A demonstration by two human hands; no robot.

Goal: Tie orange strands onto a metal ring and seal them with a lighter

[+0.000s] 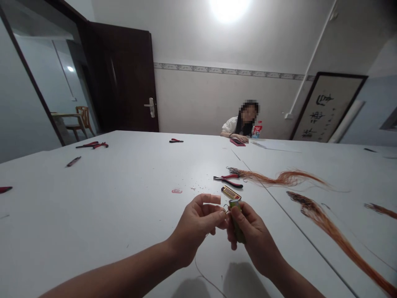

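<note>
My left hand (198, 223) pinches a small curved fish hook (226, 206) between thumb and fingers, its index finger stretched over the top. A thin pale line (201, 273) shows below the wrist and runs down to the table's front edge. My right hand (252, 231) is wrapped round a green lighter (238, 234), held upright with its metal top right beside the hook. No flame can be made out. Just beyond the hands lie a black and gold box cutter-like piece (231, 192) and red-and-black pliers (229, 180).
Bundles of hooks with orange strands (276, 179) lie to the right, another bundle (335, 236) nearer. Small bits and a red-marked tag (177, 191) are scattered ahead. More pliers (176, 140) lie farther back. Across the white table (108, 215) sits a person (231, 126) by a phone (237, 142).
</note>
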